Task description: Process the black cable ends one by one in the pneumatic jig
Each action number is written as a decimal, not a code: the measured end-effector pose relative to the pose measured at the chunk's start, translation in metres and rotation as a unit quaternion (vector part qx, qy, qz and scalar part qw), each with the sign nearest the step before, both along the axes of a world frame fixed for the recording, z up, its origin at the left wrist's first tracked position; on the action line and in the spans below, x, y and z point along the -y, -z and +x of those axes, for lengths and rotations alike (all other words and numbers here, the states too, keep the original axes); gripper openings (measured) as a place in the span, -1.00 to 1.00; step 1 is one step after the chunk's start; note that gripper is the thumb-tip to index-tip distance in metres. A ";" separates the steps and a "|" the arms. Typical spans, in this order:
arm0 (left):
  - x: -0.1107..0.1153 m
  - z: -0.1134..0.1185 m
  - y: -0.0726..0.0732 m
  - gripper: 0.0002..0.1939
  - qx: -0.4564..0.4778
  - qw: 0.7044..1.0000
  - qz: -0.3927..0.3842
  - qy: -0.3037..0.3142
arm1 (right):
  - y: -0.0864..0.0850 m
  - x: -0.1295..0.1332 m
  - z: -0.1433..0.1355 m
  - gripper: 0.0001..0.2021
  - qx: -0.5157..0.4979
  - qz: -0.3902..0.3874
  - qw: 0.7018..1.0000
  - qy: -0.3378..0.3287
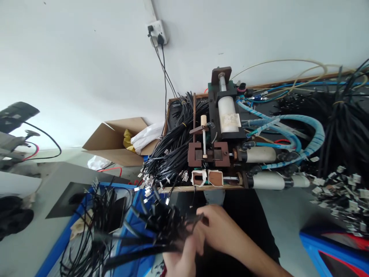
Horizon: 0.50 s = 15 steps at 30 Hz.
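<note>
A bundle of black cables [164,225], smeared by motion, is gripped just in front of my lap. My left hand [183,256] wraps around its near end, thumb uppermost. Pressed close to it, my right hand [215,227] has its fingers curled on the same end of the bundle; its fingertips are partly hidden. The cables fan out leftward from both hands. Just beyond the hands stands a pneumatic machine [229,115] with brown clamp blocks [208,154] and white cylinders.
Black cables with metal-tipped ends [170,154] lie left of the machine, and another heap [340,119] lies right. A blue bin [72,227] at lower left contains loose cables. An open cardboard box [115,140] sits behind it. A blue crate [319,257] stands at lower right.
</note>
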<state>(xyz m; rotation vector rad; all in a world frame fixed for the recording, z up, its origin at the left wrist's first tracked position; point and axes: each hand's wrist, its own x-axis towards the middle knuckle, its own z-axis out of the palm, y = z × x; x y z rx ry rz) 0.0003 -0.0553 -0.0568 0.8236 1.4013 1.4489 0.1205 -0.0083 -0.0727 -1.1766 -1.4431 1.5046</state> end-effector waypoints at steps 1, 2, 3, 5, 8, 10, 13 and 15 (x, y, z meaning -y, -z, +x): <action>-0.001 0.002 0.000 -0.52 0.018 1.000 0.003 0.000 | -0.004 0.001 0.003 -0.60 0.012 0.036 0.999 0.039; -0.003 0.003 -0.001 -0.58 0.035 0.999 0.002 0.000 | -0.009 0.003 0.006 -0.67 0.007 0.068 0.994 0.081; -0.005 0.003 -0.002 -0.64 0.043 0.999 -0.005 -0.005 | -0.015 0.005 0.009 -0.75 -0.014 0.090 0.990 0.106; -0.009 0.002 -0.005 -0.69 0.028 0.999 -0.030 -0.029 | -0.026 0.009 0.011 -0.83 -0.065 0.102 0.986 0.114; -0.015 -0.001 -0.010 -0.74 -0.037 0.998 -0.039 -0.036 | -0.034 0.010 0.007 -0.87 -0.112 0.064 0.985 0.112; -0.018 -0.002 -0.012 -0.78 -0.055 0.998 -0.025 -0.013 | -0.034 0.008 0.003 -0.83 -0.154 0.019 0.980 0.127; -0.018 -0.003 -0.008 -0.78 -0.039 0.999 -0.014 0.022 | -0.027 0.006 -0.002 -0.80 -0.266 -0.036 0.952 0.146; -0.017 -0.003 -0.002 -0.76 -0.016 0.999 -0.007 0.041 | -0.022 0.007 -0.005 -0.80 -0.329 -0.039 0.929 0.165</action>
